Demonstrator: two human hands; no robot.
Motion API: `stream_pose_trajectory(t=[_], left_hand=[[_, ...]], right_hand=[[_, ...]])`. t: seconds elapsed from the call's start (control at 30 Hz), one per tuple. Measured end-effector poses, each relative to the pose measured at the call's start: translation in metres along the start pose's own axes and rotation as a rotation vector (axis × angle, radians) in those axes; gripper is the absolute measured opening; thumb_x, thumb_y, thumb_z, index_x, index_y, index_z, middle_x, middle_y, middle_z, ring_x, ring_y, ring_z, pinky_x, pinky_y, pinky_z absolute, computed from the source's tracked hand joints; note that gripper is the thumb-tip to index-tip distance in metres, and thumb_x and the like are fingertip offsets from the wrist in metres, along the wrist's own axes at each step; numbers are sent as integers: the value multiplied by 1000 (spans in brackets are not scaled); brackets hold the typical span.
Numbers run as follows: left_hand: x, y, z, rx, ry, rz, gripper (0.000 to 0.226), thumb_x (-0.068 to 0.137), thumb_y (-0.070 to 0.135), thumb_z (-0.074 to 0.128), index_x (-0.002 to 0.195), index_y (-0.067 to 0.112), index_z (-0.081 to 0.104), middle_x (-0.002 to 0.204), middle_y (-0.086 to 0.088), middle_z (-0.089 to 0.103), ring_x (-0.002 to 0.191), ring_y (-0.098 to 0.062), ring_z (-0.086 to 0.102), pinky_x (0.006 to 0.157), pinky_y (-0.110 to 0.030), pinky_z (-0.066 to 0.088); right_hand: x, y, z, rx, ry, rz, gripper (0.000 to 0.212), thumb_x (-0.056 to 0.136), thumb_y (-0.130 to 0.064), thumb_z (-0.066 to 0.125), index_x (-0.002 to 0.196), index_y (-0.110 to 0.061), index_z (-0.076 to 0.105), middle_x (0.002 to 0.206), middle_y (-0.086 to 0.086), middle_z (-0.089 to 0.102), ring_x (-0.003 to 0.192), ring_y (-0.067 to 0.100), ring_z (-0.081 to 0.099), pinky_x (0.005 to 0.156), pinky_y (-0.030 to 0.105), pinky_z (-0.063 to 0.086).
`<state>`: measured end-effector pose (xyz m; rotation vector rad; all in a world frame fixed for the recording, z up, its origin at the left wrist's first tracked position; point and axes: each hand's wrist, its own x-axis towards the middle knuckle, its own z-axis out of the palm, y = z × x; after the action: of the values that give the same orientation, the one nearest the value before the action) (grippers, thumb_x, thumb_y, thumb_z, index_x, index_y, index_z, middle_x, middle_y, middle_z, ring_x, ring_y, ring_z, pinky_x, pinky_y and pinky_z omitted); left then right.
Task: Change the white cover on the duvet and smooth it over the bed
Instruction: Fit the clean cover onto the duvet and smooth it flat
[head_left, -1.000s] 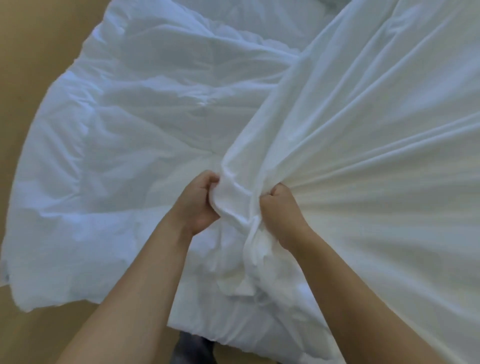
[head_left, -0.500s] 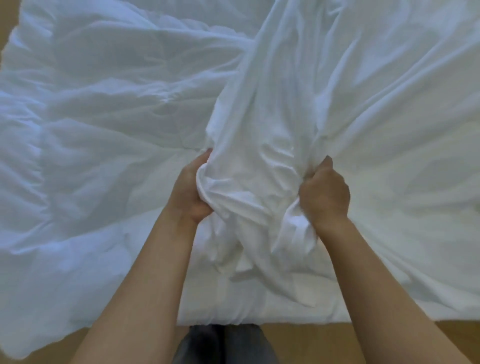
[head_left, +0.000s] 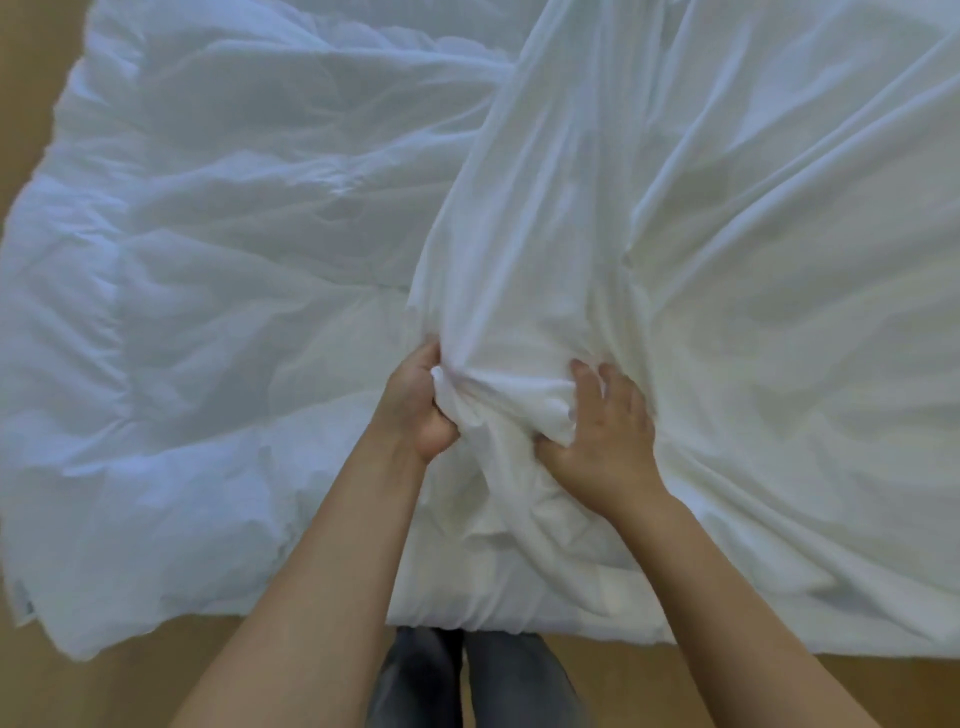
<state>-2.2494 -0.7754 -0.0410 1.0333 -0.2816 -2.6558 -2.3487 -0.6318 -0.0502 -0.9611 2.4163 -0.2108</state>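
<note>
Head view, white cover (head_left: 727, 260) over right half of duvet (head_left: 234, 312), near edges beside tan floor (head_left: 130, 686), left hand (head_left: 415, 410) fingers clutching cover edge, right hand (head_left: 608, 436) fingers now flat and wide, clenched before.

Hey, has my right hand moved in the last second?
Yes, slightly: the right hand drew back toward the duvet's near edge, opening onto the white cover.
</note>
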Motion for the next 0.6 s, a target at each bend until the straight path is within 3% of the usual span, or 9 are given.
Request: stream_pose_trajectory(t=[0.07,0.1,0.17,0.23,0.33,0.4,0.47,0.53,0.6], left_hand=[[-6,-8,5,189,-83,-91,46,89,47,49,103,13,75,109,-10,70,100,-24,67,78,-34,57],[-10,-13,4,412,-82,-110,43,82,51,58,105,17,73,111,-7,70,103,-22,66,80,-32,56],[-13,-24,-1,906,-43,-63,31,79,36,71,107,22,69,104,1,72,99,-18,68,77,-25,55],[-14,-32,-7,1092,71,56,18,87,24,66,103,20,69,95,3,73,94,-18,68,76,-25,54],[-20,-36,-3,641,101,146,22,94,21,52,93,12,72,94,-9,72,91,-24,68,81,-34,54],[-26,-26,6,205,-26,149,32,90,25,48,84,8,74,88,-12,71,85,-25,68,77,-32,55],[-34,-15,12,22,-138,135,37,87,32,48,89,6,74,91,-12,70,87,-27,67,79,-34,55],[-44,-10,18,175,-164,73,37,79,37,58,94,8,74,96,-13,70,91,-27,67,83,-36,55],[-51,-12,21,641,-143,-5,26,75,28,68,96,15,74,96,-6,72,92,-21,68,77,-28,56]], right_hand=[[1,1,-3,25,-54,-18,88,79,-44,62,149,-23,14,152,8,13,139,29,14,111,46,19],[1,0,-3,-1,-50,-56,83,81,-41,61,149,-23,17,151,9,17,139,29,16,110,45,22],[-1,-2,-3,-42,13,-151,64,85,-30,56,143,-20,34,145,7,33,133,27,29,107,41,28],[-4,-6,-4,54,83,-225,47,86,-17,54,133,-14,50,136,6,46,124,27,40,102,33,29],[-14,-15,-12,444,166,-197,39,81,-15,55,120,-9,58,118,-2,55,113,18,46,96,20,30],[-25,-26,-18,740,116,-129,43,77,-29,51,118,-17,56,108,-18,52,104,3,49,91,11,34],[-32,-34,-19,935,7,-61,48,77,-43,48,118,-20,55,111,-17,54,104,-4,51,88,8,39],[-33,-38,-22,1007,-44,-32,54,77,-52,46,116,-17,57,112,-7,59,105,3,55,91,18,45],[-29,-41,-28,1098,-108,3,54,76,-56,47,104,-12,61,102,4,66,97,16,62,88,30,51]])
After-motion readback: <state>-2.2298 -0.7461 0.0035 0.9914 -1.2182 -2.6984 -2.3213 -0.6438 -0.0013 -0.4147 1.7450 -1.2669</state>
